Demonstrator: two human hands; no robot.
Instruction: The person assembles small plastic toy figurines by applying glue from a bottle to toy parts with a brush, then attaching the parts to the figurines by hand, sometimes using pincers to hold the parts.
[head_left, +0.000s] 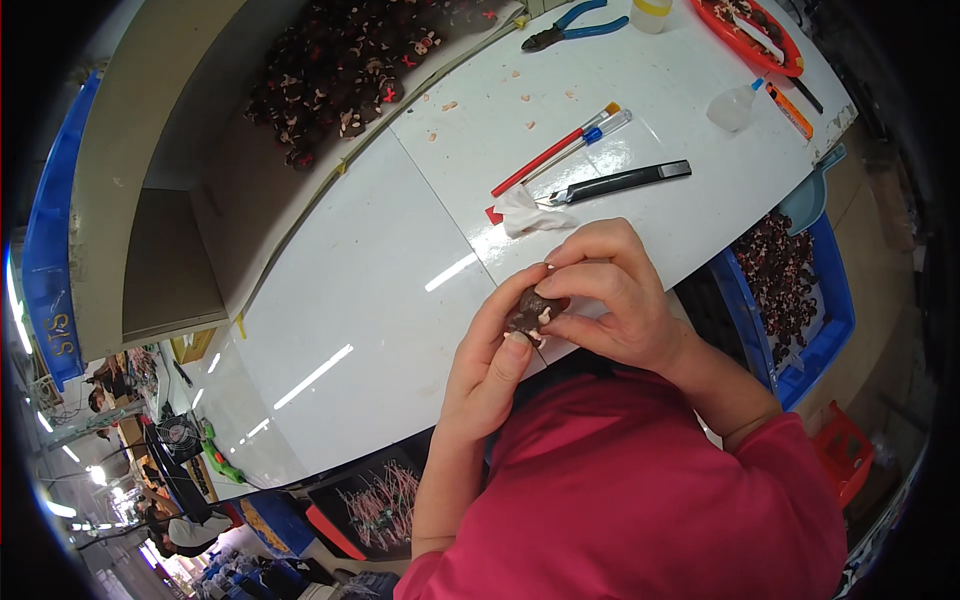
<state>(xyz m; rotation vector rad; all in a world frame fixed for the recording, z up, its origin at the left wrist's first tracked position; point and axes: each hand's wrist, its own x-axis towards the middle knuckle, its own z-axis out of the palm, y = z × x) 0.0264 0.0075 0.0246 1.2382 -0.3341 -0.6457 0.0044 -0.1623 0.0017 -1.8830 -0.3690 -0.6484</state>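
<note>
A small dark-brown figurine [527,311] with pale bits on it is between my two hands, close to the table's near edge. My left hand [486,372] grips it from the left, the thumb at its lower side and the fingers behind. From the right, my right hand [618,300] pinches it with thumb and fingertips, which hide part of it. Just beyond my hands lie a crumpled white tissue [532,214] and a black utility knife [625,182]. A red-handled brush [553,152] and a blue-capped pen [592,134] rest farther back.
Many similar brown pieces [325,85] are heaped at the back left. Blue-handled pliers [575,27], a squeeze bottle [731,109], an orange cutter [790,111] and a red bowl [790,58] occupy the far right. A blue crate [835,320] of brown pieces stands beside the table.
</note>
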